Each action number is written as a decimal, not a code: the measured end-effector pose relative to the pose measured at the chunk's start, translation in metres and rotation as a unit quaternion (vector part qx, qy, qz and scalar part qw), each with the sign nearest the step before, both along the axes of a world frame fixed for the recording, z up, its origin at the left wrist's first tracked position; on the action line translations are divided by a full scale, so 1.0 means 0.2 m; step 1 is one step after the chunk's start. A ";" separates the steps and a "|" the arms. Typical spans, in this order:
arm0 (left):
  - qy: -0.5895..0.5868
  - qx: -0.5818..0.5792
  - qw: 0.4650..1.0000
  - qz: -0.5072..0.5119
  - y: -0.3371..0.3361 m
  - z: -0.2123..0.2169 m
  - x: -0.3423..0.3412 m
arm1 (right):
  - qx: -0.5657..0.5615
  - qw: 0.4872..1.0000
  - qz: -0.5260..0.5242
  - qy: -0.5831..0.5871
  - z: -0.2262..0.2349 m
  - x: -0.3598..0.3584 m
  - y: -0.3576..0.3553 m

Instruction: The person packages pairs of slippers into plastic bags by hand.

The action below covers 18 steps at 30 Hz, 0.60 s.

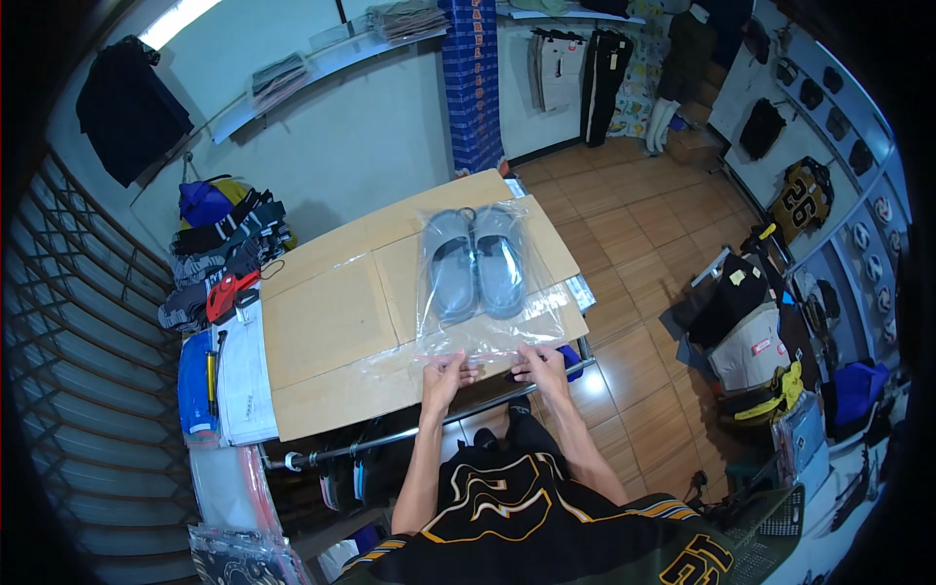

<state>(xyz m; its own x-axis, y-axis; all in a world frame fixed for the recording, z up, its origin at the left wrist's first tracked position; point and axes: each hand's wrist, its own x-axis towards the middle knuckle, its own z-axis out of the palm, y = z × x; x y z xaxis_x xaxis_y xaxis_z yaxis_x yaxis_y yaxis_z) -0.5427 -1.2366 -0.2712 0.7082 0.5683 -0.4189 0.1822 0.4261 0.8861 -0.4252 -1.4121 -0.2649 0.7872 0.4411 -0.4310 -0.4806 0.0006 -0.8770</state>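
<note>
Left hand [448, 374], right hand [539, 367] pinch near edge of clear bag [487, 340]; best keep edge taut, even; slippers [451, 281] flat inside.

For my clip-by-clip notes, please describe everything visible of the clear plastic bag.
The clear plastic bag looks thin, glossy and see-through, with wrinkles and bright glare along its near part. Two grey slides show through it, side by side. It lies on the brown cardboard, its near edge toward the person. The left hand and right hand pinch that edge, a gap between them. Whether it is sealed cannot be told.
</note>
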 end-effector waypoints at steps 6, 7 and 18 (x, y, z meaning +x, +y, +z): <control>-0.010 0.054 0.998 -0.021 0.00 -0.06 0.01 | 0.015 0.999 0.014 -0.036 -0.05 -0.01 0.02; -0.012 0.056 0.998 -0.023 0.00 -0.07 0.01 | 0.015 0.999 0.016 -0.041 -0.05 -0.01 0.02; -0.003 0.007 0.999 -0.037 -0.02 0.02 0.03 | 0.019 1.000 0.005 0.012 0.02 -0.03 0.06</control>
<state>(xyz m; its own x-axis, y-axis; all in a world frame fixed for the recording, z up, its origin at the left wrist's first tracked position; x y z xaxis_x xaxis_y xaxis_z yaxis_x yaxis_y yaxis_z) -0.5360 -1.2412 -0.2677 0.7513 0.5199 -0.4064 0.2065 0.3997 0.8931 -0.4321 -1.4002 -0.2614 0.7723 0.4649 -0.4330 -0.5019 0.0286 -0.8644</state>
